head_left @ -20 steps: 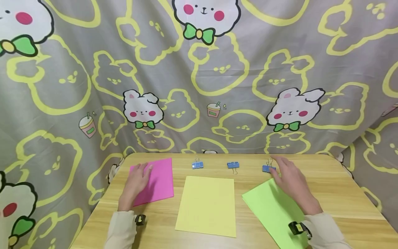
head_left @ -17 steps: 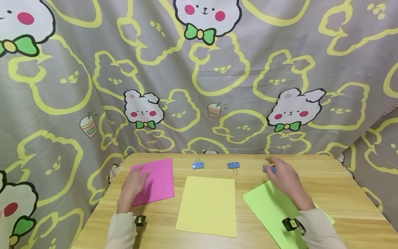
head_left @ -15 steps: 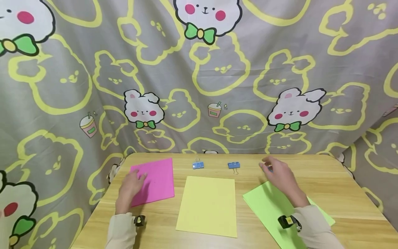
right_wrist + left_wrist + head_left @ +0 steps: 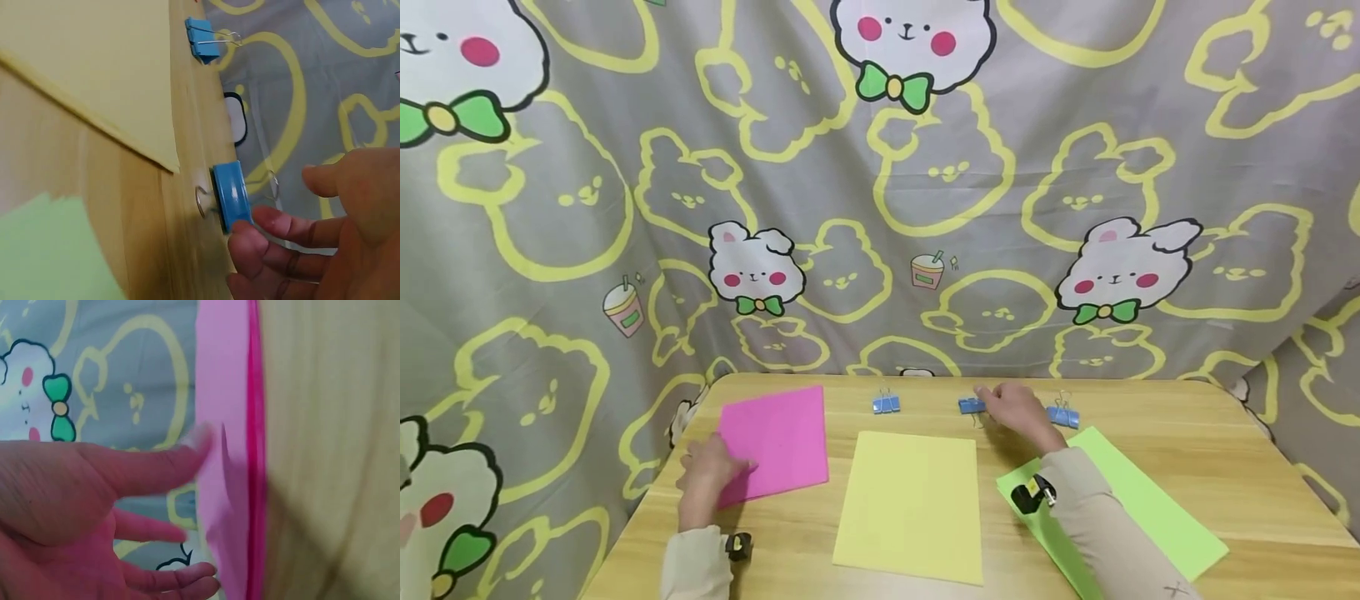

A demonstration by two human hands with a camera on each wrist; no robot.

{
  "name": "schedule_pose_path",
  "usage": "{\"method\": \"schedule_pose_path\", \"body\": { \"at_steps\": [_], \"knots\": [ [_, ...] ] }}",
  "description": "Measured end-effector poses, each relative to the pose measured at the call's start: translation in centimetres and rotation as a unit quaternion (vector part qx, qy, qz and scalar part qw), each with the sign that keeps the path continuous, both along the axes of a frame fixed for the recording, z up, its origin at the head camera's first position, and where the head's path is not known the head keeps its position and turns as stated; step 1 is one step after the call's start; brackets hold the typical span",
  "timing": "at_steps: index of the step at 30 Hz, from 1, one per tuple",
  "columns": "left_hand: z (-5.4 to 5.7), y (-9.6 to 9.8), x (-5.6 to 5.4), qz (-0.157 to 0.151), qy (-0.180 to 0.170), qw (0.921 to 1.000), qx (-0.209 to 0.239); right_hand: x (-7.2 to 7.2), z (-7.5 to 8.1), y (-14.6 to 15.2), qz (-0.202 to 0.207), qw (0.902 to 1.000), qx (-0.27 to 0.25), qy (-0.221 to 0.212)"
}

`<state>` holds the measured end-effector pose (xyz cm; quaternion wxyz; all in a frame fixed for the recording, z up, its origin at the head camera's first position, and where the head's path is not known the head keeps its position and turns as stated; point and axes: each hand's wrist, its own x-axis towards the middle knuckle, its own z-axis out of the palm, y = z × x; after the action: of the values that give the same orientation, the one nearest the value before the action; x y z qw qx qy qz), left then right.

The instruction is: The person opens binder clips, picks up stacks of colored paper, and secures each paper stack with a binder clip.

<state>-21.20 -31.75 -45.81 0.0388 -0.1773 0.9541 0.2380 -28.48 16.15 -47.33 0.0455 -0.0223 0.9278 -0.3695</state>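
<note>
Three blue binder clips lie in a row along the far side of the table: a left clip (image 4: pixel 887 404), a middle clip (image 4: pixel 969 406) and a right clip (image 4: pixel 1063 417). My right hand (image 4: pixel 1018 412) is at the middle clip. In the right wrist view its fingertips (image 4: pixel 247 245) meet the near end of that clip, while the thumb (image 4: pixel 322 180) stands apart from it. My left hand (image 4: pixel 706 475) is over the left edge of the pink paper stack (image 4: pixel 784 442), its thumb and fingers extended. Whether it touches the paper I cannot tell.
A yellow paper stack (image 4: pixel 910 508) lies in the middle of the wooden table (image 4: pixel 797 542). To the right is a green paper stack (image 4: pixel 1150 504), partly under my right forearm. A patterned curtain (image 4: pixel 865 208) hangs behind the table and along its sides.
My right hand has moved left from the right binder clip to the middle one. The right clip is uncovered, on the table. My left hand has drawn slightly nearer to me.
</note>
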Motion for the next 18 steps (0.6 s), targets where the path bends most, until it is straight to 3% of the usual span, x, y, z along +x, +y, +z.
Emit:
{"method": "schedule_pose_path", "body": {
  "at_steps": [6,12,18],
  "knots": [
    [-1.0,0.6,0.3,0.016,0.014,0.9998,-0.001,-0.6,-0.6,-0.7,0.008,0.9993,0.022,-0.029],
    [-1.5,-0.4,-0.1,0.015,0.020,0.9997,0.005,-0.9,-0.2,-1.1,0.034,0.9987,0.000,-0.039],
    [-1.6,-1.3,-0.8,0.012,0.029,0.9989,0.036,-0.2,0.4,-1.4,0.049,0.9988,-0.002,-0.003]
  ]
}}
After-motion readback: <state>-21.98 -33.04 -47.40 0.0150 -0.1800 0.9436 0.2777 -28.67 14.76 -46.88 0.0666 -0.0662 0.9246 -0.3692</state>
